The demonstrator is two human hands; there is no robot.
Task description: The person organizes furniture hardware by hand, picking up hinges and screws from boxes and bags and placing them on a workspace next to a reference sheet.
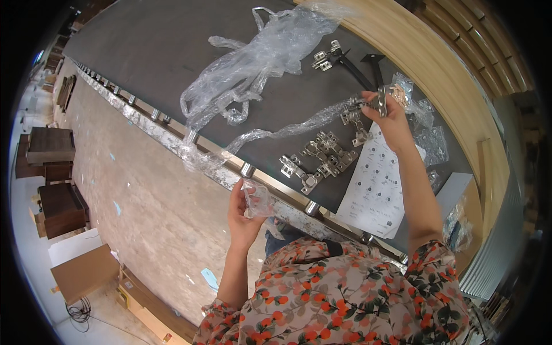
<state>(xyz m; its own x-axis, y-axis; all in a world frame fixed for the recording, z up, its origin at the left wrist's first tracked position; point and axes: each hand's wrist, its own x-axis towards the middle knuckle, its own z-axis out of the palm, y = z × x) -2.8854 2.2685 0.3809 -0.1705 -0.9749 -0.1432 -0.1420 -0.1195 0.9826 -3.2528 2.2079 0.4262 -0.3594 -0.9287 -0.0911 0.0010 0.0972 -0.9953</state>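
from far away, i see a tan floor (155,201) on the left, dark brown boxes (57,210) near the left edge, and brown boards (468,43) at the upper right.

We see shiny metal cabinet hinges (329,167) on a smooth, matt bench (149,52). Our crumpled wrapping (259,60) is glossy clear plastic, like our small bag (257,201); the instruction sheet (372,187) is matt paper, the board (425,52) smooth-looking wood.
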